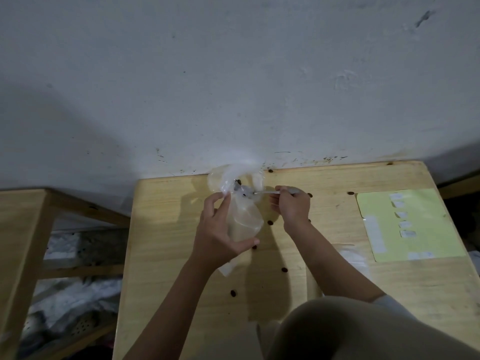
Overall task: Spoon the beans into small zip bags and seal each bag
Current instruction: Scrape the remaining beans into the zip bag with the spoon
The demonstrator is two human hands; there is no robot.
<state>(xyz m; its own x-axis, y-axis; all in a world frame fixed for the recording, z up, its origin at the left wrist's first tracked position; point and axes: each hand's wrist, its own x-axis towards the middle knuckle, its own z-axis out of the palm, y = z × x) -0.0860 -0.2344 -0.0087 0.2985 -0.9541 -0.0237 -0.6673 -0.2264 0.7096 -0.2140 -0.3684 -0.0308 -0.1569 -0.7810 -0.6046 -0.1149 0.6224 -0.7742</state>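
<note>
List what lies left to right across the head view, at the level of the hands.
Wooden shelf → left hand → bag → right hand holding the spoon → green sheet.

The spoon [262, 192] shows only as a thin pale streak; its bowl is lost inside the mouth of the clear zip bag [242, 222], where blur hides whether any beans are in it. Above the zip bag, a larger plastic bag [233, 175] is smeared into a white glare. The left hand [220, 237] covers the zip bag's lower left side. Right of the zip bag, small white labels on a yellow-green sheet [415, 229] are too small to read. The desk [166, 255] is cut off by the bottom edge.
</note>
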